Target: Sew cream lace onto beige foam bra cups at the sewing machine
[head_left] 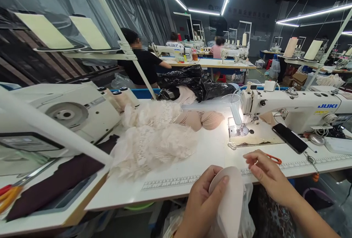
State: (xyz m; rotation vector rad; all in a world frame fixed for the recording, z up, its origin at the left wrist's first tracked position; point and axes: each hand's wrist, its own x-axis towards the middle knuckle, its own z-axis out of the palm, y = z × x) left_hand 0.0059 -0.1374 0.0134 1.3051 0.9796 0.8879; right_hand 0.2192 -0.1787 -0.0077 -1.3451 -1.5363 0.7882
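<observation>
My left hand (205,197) grips a smooth pale pink cup-shaped piece (232,201) at the table's front edge, its thumb on top. To the right, my right hand (265,174) is raised with bent fingers apart and nothing between them. Beyond it stands a white sewing machine (291,102), its lamp lighting the needle plate (239,130). Left of the needle lie two pleated beige cups (203,120), touching a heap of cream ruffled fabric (156,139). Clear plastic hangs below the pale piece.
A black phone (290,138) and orange snips (273,158) lie right of the needle plate. Black plastic bags (192,84) sit behind the table. Another machine (63,113), dark cloth (63,183) and orange-handled scissors (12,197) are at left. A person in black (141,64) sits ahead.
</observation>
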